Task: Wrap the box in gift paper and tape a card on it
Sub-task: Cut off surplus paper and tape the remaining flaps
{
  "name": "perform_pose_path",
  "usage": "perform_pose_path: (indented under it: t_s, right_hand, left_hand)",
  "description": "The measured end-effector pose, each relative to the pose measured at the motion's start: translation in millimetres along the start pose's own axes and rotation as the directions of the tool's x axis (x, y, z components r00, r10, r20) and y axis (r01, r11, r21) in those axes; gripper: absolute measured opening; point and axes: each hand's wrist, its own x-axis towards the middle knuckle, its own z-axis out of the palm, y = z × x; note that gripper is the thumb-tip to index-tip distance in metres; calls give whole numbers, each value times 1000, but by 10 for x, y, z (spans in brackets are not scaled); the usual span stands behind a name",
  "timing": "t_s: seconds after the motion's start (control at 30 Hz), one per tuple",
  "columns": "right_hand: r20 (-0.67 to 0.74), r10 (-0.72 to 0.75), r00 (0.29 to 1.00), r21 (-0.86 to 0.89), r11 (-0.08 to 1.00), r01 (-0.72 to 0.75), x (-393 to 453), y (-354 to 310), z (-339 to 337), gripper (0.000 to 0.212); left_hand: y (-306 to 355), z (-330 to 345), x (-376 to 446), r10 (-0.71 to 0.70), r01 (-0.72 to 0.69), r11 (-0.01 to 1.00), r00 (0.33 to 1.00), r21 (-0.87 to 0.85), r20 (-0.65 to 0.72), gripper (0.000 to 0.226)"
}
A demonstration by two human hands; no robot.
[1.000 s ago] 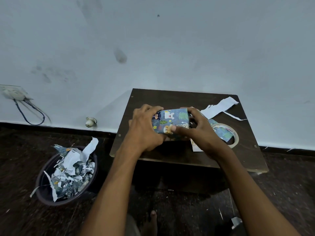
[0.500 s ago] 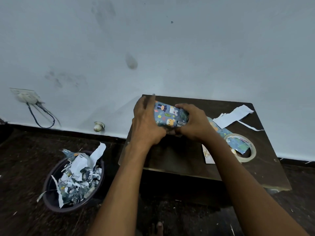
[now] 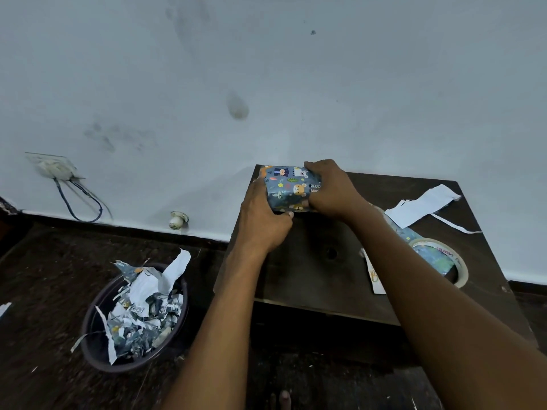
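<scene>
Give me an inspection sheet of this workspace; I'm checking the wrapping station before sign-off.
Surface: dark wooden table against the wall.
Job's things: wrapped box at the table's far left corner; tape roll; card, partly hidden.
Clutter: white paper scraps; gift-paper offcut through the roll.
Grippers: left hand and right hand grip the box.
Cables: wall socket with cable.
Surroundings: bin full of paper scraps on the floor.

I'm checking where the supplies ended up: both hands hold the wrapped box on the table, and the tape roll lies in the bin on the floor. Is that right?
Not quite. The head view shows the tape roll lying on the table, to the person's right; the bin on the floor holds only paper scraps. The rest stands: the left hand and right hand hold the wrapped box on the table.
</scene>
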Motion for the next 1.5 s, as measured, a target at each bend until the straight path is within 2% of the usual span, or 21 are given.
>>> perform_pose_path:
  t_s: [0.13, 0.2, 0.37, 0.5, 0.63, 0.73, 0.83, 1.1, 1.3, 1.5]
  right_hand:
    - [-135, -12, 991, -144, 990, -8, -206, -48, 151, 95]
    - [-200, -47, 979, -227, 974, 0, -321, -90, 250, 94]
    - [-204, -77, 976, -345, 939, 2, -418, -116, 475, 88]
    - [-228, -66, 971, -230, 973, 13, -369, -128, 539, 88]
    - [-270, -5, 963, 73, 997, 26, -340, -112, 567, 93]
    - [-326, 105, 939, 346, 938, 15, -363, -41, 589, 98]
    - [-364, 178, 914, 465, 885, 13, -401, 27, 641, 107]
    - [-360, 199, 911, 505, 863, 10, -424, 2, 651, 95]
    - [-381, 194, 904, 476, 879, 12, -406, -44, 702, 101]
    - [-265, 149, 953, 438, 899, -19, -406, 10, 623, 110]
  left_hand:
    - [45, 33, -22, 48, -46, 991, 999, 127, -11, 90]
    - [63, 36, -17, 32, -34, 984, 999, 172, 12, 91]
    - [65, 17, -23, -20, 5, 978, 997, 209, 69, 90]
    - [36, -22, 8, -69, 57, 990, 994, 128, 90, 87]
    - [44, -80, 15, -98, 104, 991, 992, -79, 73, 81]
    - [30, -121, 18, -159, 174, 942, 985, -287, 73, 78]
    - [-7, -109, 24, -215, 230, 894, 973, -384, 82, 62]
    - [-39, -84, 2, -245, 277, 863, 961, -422, 130, 76]
    - [1, -80, -28, -216, 269, 898, 959, -348, 184, 86]
    - [18, -94, -10, -192, 249, 928, 957, -278, 218, 87]
